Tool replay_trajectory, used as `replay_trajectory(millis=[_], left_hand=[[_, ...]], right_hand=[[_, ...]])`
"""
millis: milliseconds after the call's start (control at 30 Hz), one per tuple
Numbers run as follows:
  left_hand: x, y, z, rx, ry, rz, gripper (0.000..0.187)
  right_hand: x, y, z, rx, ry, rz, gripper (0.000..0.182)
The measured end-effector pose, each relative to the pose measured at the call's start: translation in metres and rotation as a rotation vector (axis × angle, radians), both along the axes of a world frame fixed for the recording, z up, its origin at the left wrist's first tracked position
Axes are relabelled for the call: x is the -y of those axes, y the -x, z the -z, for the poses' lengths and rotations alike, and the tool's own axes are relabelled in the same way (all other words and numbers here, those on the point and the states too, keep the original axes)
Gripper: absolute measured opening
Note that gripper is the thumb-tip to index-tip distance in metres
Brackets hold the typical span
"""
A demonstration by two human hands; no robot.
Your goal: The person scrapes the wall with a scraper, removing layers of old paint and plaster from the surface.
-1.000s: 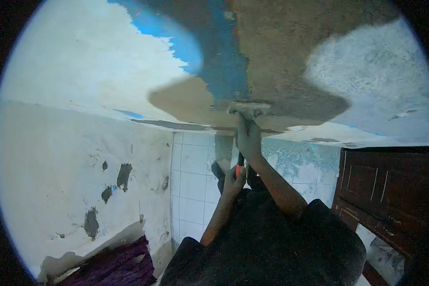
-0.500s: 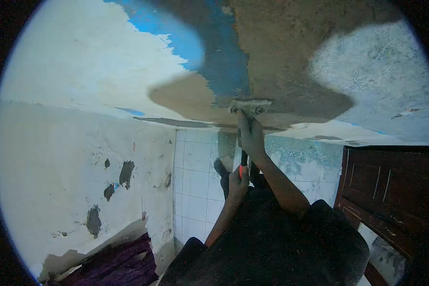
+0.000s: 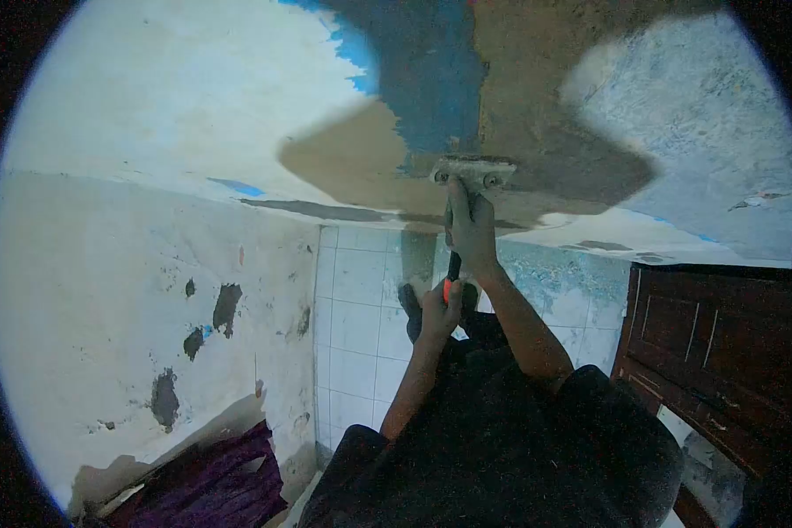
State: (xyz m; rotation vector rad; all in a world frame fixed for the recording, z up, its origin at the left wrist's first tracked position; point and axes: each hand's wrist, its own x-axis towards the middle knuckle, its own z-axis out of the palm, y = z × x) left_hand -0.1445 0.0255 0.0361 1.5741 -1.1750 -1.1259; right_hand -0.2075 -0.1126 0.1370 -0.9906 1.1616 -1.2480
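Both of my hands are closed around a long-handled wall scraper, one above the other. Its wide, dusty blade head (image 3: 473,172), with two round screws, is against the wall at the lower end of a blue paint strip (image 3: 431,97). My right hand (image 3: 473,229) grips the scraper close below the head, a finger stretched up towards the blade. Lower down, my left hand (image 3: 440,312) is wrapped round the black and orange handle (image 3: 450,286). Bare grey-brown plaster (image 3: 537,114) shows right of the blue strip, and whitish paint (image 3: 194,88) to its left.
A side wall (image 3: 79,290) with several chipped grey patches stands at left, with dark purple cloth (image 3: 211,480) below. White tiles (image 3: 356,326) cover the floor around my feet. At right is a brown wooden door (image 3: 713,334). My shadow falls across the worked wall.
The scraper and both hands appear slightly higher and further right; the wall has shifted similarly in view. My grip on the scraper is the same.
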Motion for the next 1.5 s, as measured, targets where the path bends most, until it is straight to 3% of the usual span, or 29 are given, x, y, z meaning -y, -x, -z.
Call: replay_trajectory(millis=[233,300,400,433,500,600,667,800,867,900,967,1033,1100,1167,1233,1367,1400,1500], left_hand=[[0.007,0.007,-0.005,0.02,-0.012,-0.056,0.036],[0.011,0.01,-0.007,0.101,-0.01,-0.049,0.038],[0.023,0.006,-0.033,-0.021,0.025,-0.027,0.041],[0.028,0.005,-0.042,-0.071,0.016,-0.001,0.042],[0.01,0.01,-0.008,-0.068,-0.062,-0.013,0.042],[-0.001,0.018,0.006,0.075,-0.094,0.011,0.041],[-0.004,0.019,0.011,-0.071,-0.048,-0.039,0.041],[0.021,0.007,-0.031,-0.059,0.046,0.009,0.038],[0.021,0.009,-0.041,-0.057,0.034,0.013,0.037],[0.013,0.014,-0.02,-0.079,-0.068,-0.051,0.035],[-0.005,0.023,0.001,-0.063,-0.01,-0.055,0.035],[-0.003,0.018,-0.008,0.051,-0.032,-0.035,0.036],[-0.002,0.011,-0.008,-0.072,-0.115,-0.007,0.039],[-0.002,0.012,-0.009,-0.009,-0.074,-0.024,0.04],[-0.008,0.019,-0.016,-0.085,-0.075,-0.081,0.041],[-0.009,0.015,0.0,-0.022,-0.106,-0.006,0.041],[-0.005,0.018,0.007,-0.112,-0.057,-0.066,0.041],[0.015,0.015,-0.027,-0.213,-0.024,-0.043,0.041]], right_hand=[[-0.003,0.008,-0.006,0.113,-0.135,-0.024,0.036],[0.002,0.011,-0.019,0.103,-0.075,-0.037,0.036],[0.006,0.009,-0.054,0.029,0.009,-0.031,0.035],[0.004,0.012,-0.053,0.035,0.016,-0.03,0.035],[0.001,0.016,-0.039,-0.005,0.081,0.018,0.029],[-0.007,0.019,0.006,0.016,0.052,0.056,0.027],[-0.002,0.017,0.018,0.015,0.016,0.075,0.027],[0.002,0.012,-0.059,0.084,0.061,-0.014,0.034],[0.003,0.009,-0.041,0.039,0.11,0.035,0.032],[0.004,0.008,-0.028,-0.007,0.151,0.082,0.031],[-0.005,0.01,-0.012,-0.044,0.167,0.102,0.029],[-0.009,0.015,-0.006,0.072,-0.022,0.019,0.028],[-0.003,0.011,0.002,0.022,-0.012,0.033,0.028],[-0.002,0.011,0.003,-0.023,0.017,0.046,0.029],[-0.008,0.014,-0.014,0.016,-0.121,-0.001,0.03],[-0.01,0.02,-0.005,0.072,-0.078,0.014,0.029],[-0.001,0.022,0.001,0.063,0.004,-0.031,0.028],[0.003,0.012,-0.046,0.049,0.14,0.029,0.029]])
